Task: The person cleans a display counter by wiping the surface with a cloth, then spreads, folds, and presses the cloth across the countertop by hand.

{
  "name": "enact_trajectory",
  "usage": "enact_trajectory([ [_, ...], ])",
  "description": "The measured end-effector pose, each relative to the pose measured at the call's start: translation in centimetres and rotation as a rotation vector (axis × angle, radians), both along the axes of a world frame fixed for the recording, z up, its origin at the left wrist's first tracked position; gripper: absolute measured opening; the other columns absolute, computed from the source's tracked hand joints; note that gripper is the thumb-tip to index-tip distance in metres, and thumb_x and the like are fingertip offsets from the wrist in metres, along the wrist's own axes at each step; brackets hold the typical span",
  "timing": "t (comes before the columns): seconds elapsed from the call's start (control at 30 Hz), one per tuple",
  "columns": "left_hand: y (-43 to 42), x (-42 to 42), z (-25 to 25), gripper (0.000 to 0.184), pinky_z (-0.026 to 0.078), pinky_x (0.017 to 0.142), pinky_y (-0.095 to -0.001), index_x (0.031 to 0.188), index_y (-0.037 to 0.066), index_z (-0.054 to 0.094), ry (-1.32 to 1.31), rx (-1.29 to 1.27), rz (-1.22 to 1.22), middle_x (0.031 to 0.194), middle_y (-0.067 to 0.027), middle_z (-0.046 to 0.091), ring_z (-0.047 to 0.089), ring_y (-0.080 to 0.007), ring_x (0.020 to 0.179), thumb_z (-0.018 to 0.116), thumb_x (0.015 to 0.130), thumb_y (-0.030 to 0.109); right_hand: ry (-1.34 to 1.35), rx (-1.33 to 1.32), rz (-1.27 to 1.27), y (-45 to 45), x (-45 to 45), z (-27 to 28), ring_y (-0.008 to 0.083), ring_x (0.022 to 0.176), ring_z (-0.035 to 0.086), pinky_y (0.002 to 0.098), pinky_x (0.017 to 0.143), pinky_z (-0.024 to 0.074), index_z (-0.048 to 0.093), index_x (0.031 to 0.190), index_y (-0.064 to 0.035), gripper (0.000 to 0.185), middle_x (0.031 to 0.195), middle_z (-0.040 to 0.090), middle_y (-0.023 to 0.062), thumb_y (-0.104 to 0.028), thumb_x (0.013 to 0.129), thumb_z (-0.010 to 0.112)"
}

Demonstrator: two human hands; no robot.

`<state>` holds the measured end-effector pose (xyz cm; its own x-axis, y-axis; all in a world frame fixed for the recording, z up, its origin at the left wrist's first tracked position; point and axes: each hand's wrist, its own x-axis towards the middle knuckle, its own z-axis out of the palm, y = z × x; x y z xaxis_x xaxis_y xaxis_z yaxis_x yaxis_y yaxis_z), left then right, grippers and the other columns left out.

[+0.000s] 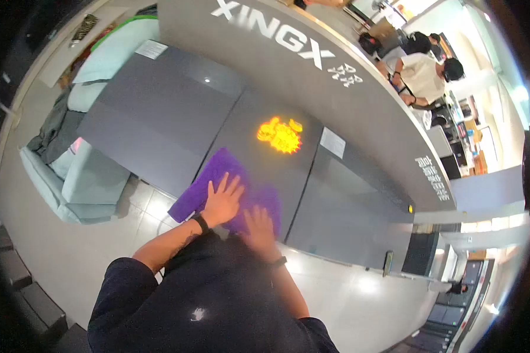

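Observation:
A purple cloth (pixel 221 167) lies on the dark grey table (pixel 218 76) near its front edge, with one part hanging toward the lower left. My left hand (pixel 222 200) rests on the cloth with its fingers spread. To its right, my right hand (pixel 258 228) is flat on the cloth, fingers apart and somewhat blurred. Beyond the cloth, a glowing yellow and orange shape (pixel 281 135) shows on the table top.
A grey panel with white lettering (pixel 365 106) stands along the table's far side. White labels (pixel 333 142) lie on the table. A pale green sofa (pixel 94 182) is at the left. Behind the panel, a person (pixel 424 76) sits near desks.

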<state>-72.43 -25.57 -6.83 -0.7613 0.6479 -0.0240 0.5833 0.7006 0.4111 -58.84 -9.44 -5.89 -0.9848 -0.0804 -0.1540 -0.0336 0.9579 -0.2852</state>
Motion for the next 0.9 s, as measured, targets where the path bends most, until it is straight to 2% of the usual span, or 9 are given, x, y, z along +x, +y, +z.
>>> enact_trajectory([
  [0.13,-0.6,-0.2,-0.6,0.052,0.022,0.103,-0.0785,0.139,0.018,0.052,0.026,0.075,-0.127,0.157,-0.0098,0.033,0.022,-0.0377,0.148,0.056,0.088,0.027,-0.103,0.057,-0.077,0.1,3.3,-0.6,0.0549,0.141,0.022,0.0716,0.106,0.0255,0.032,0.153,-0.0123,0.084,0.158,0.021,0.0254,-0.052,0.087,0.064],
  [0.3,-6.2,-4.5,-0.4,0.05,0.021,0.101,-0.08,0.142,0.025,0.048,0.047,-0.096,0.381,0.159,-0.0068,0.031,0.022,-0.0358,0.148,0.049,0.093,0.033,-0.381,0.037,-0.114,-3.5,-4.5,3.6,0.0613,0.141,0.011,0.0772,0.105,0.0209,0.022,0.156,-0.0101,0.099,0.159,0.011,0.0303,-0.054,0.081,0.07],
  [0.4,-11.8,-7.9,-0.8,0.053,0.017,0.102,-0.0811,0.146,0.025,0.044,0.039,-0.16,0.586,0.161,-0.0069,0.026,0.019,-0.0358,0.149,0.045,0.095,0.037,-0.241,-0.023,-0.01,-5.7,-9.9,2.5,0.0615,0.142,0.007,0.0777,0.105,0.0193,0.02,0.157,-0.0105,0.108,0.16,0.008,0.0294,-0.059,0.076,0.072],
  [0.47,-13.8,-10.2,-1.1,0.054,0.017,0.101,-0.0819,0.15,0.027,0.039,0.011,-0.201,0.663,0.163,-0.0062,0.022,0.016,-0.0361,0.15,0.042,0.097,0.039,-0.337,0.0,0.049,-7.5,-14.8,4.4,0.0611,0.143,0.004,0.0776,0.106,0.0181,0.017,0.157,-0.0102,0.115,0.161,0.005,0.0292,-0.059,0.071,0.077],
  [0.57,-15.9,-14.6,-2.0,0.056,0.016,0.101,-0.0827,0.153,0.029,0.034,-0.051,-0.259,0.713,0.165,-0.0055,0.015,0.01,-0.037,0.151,0.037,0.099,0.043,-0.353,0.019,0.068,-9.7,-20.4,4.5,0.0608,0.143,0.002,0.0775,0.106,0.0184,0.013,0.157,-0.0095,0.126,0.161,0.002,0.029,-0.056,0.063,0.083],
  [0.67,-17.6,-18.3,-1.7,0.06,0.009,0.102,-0.0829,0.156,0.031,0.023,-0.246,-0.254,0.71,0.167,-0.0042,0.003,-0.002,-0.0382,0.152,0.033,0.1,0.046,-0.437,0.061,0.007,-11.8,-24.9,5.4,0.0605,0.143,0.002,0.0779,0.105,0.0189,0.009,0.158,-0.009,0.136,0.161,0.0,0.029,-0.05,0.056,0.089],
  [0.73,-18.4,-20.3,-1.3,0.063,0.004,0.103,-0.0827,0.158,0.031,0.016,-0.333,-0.279,0.683,0.167,-0.0035,-0.003,-0.008,-0.0392,0.151,0.031,0.099,0.048,-0.487,0.114,-0.03,-12.9,-26.9,4.8,0.0595,0.144,-0.004,0.079,0.104,0.0186,0.002,0.159,-0.0141,0.143,0.162,-0.007,0.0254,-0.052,0.053,0.092],
  [0.87,-18.6,-23.5,-2.1,0.064,0.006,0.102,-0.0834,0.158,0.03,0.016,-0.321,-0.326,0.709,0.167,-0.0062,-0.003,-0.007,-0.0435,0.15,0.03,0.099,0.049,-0.426,0.018,-0.065,-12.7,-28.3,3.4,0.0587,0.144,-0.009,0.0806,0.103,0.0129,0.002,0.159,-0.0166,0.148,0.163,-0.009,0.0232,-0.052,0.049,0.094],
  [0.9,-20.3,-25.2,-5.7,0.064,0.008,0.101,-0.0837,0.158,0.03,0.015,-0.205,-0.388,0.655,0.167,-0.0064,-0.002,-0.006,-0.044,0.15,0.03,0.099,0.049,-0.408,-0.013,-0.06,-12.4,-28.4,3.5,0.0586,0.144,-0.009,0.0808,0.103,0.0116,0.003,0.159,-0.0165,0.148,0.163,-0.009,0.0231,-0.052,0.048,0.094],
])
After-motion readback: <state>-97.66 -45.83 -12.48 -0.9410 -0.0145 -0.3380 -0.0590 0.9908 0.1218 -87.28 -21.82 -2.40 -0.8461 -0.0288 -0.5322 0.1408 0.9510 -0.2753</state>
